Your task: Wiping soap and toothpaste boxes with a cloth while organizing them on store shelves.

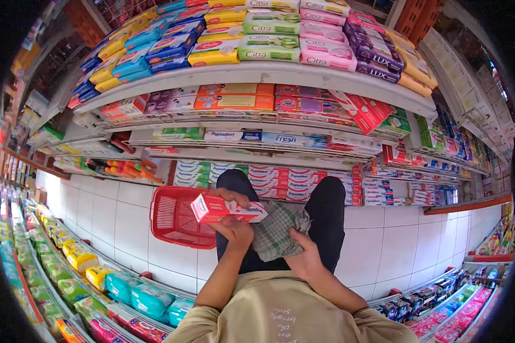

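Observation:
In my left hand [234, 227] is a red and white Pepsodent toothpaste carton [227, 209], gripped across its middle and tilted, with one end towards the left. A grey-green checked cloth [277, 233] is bunched in my right hand [302, 253], whose thumb lies over its edge. The carton's right end meets or overlaps the cloth; whether they touch I cannot tell. Both hands are above my lap, between my dark-trousered knees [326, 218]. Just left of my left hand, a red plastic basket [159, 218] rests on the floor, and its visible part shows a slotted bottom.
Ahead stand shelves [257, 70] of soap packs and toothpaste cartons. One red carton [367, 112] leans askew on a wire-fronted shelf. Stacked Pepsodent cartons [268, 178] sit low behind my knees. White tiles [128, 210] cover the floor. Shelves with packaged goods [152, 300] curve behind me.

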A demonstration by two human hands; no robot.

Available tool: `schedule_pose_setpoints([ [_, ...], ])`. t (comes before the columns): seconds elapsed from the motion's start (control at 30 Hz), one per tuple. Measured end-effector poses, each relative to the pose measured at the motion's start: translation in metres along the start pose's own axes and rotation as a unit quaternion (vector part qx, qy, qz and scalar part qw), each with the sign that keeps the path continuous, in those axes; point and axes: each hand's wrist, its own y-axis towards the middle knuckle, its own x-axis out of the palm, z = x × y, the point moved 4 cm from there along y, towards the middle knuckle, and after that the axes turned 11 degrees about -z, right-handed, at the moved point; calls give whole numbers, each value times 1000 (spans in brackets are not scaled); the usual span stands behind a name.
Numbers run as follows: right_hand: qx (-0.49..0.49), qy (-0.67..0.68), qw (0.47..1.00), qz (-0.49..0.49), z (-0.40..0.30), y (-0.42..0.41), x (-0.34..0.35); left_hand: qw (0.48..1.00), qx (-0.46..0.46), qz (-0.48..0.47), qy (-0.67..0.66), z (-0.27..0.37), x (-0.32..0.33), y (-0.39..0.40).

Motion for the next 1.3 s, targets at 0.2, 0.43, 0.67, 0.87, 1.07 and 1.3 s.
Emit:
schedule_pose_setpoints([
  [0.2,-336,-431,834,79,-70,-15,-11,983,-140,-96,65,-20,-20,-25],
  [0.43,-217,-837,431,-257,-68,26,142,923,-152,-306,177,-12,-9,-28],
  [0.67,-191,-674,709,-87,-100,19,92,877,-381,-164,-244,-8,-31,-15],
  [0.87,-98,-658,698,-266,-105,30,96,864,-414,-154,-243,-20,-59,-9],
  [1.07,70,-700,595,-389,-61,67,104,856,-288,-428,28,-8,-47,-8],
  [1.3,91,-691,593,-403,-22,90,103,833,-358,-420,49,-1,-106,-5],
])
